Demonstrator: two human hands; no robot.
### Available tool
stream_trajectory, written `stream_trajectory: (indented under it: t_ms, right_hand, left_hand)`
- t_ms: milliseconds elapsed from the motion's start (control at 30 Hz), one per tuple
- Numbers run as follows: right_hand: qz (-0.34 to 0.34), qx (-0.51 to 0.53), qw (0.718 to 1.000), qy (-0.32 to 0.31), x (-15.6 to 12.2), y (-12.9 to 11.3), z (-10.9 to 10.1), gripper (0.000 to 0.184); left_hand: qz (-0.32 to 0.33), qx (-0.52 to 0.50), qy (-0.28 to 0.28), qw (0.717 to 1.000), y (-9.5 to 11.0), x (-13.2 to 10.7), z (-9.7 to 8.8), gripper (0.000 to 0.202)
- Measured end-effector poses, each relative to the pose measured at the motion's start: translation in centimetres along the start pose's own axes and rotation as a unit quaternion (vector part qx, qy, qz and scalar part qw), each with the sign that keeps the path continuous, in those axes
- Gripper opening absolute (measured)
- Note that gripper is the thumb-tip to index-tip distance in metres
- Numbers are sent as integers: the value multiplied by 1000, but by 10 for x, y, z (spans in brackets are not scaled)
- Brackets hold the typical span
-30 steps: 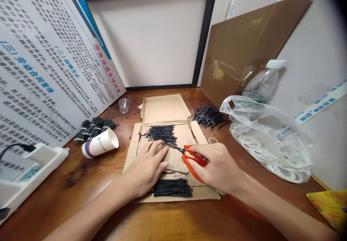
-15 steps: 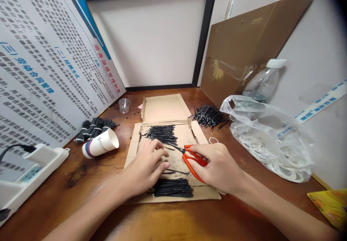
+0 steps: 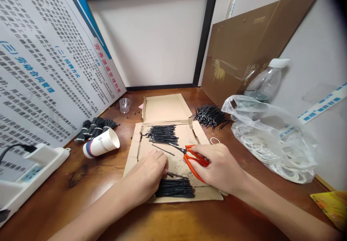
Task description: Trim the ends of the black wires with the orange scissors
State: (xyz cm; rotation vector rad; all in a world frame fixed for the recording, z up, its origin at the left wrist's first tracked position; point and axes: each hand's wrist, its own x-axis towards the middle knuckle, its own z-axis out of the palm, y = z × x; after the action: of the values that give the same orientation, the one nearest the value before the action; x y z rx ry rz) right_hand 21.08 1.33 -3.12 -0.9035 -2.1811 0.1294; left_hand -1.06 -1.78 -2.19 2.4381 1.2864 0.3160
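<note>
My right hand is closed around the orange handles of a pair of scissors. Their dark blades point left, close to a row of short black wires on an opened cardboard box. My left hand rests low over the cardboard with its fingers curled in; what lies between them is hidden. Just past its fingertips lie a few loose black wires, and below those a second black row. One single wire lies slantwise between the rows.
A heap of black wires lies right of the box, near a plastic bag of white rings and a bottle. At left are tied bundles, a tipped paper cup, a clear cup and a power strip.
My left hand has curled its fingers and drawn down toward the lower wires, uncovering the single slanted wire. My right hand and the scissors stay nearly where they were.
</note>
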Motion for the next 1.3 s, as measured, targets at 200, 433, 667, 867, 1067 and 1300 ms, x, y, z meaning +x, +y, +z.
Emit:
stream_trajectory:
  t_ms: [200, 433, 667, 867, 1067, 1300]
  right_hand:
    - [-1, -1, 1000, 3, 1, 0, 0, 20]
    - [4, -4, 1000, -15, 2, 0, -1, 21]
    - [-3, -8, 1000, -4, 2, 0, -1, 20]
    - [0, -9, 1000, 1, 1, 1, -1, 21]
    - [3, -10, 1000, 9, 2, 0, -2, 20]
    - [10, -8, 1000, 9, 2, 0, -1, 21]
  left_hand:
    - [-1, -28, -30, 999, 2, 0, -4, 14]
    - [25, 21, 4, 999, 8, 3, -8, 14]
    - [50, 13, 29, 998, 6, 4, -4, 17]
    - [18, -24, 67, 997, -4, 7, -2, 15]
    - [-47, -100, 134, 985, -5, 6, -7, 16]
    - [-88, -104, 130, 982, 4, 7, -14, 26]
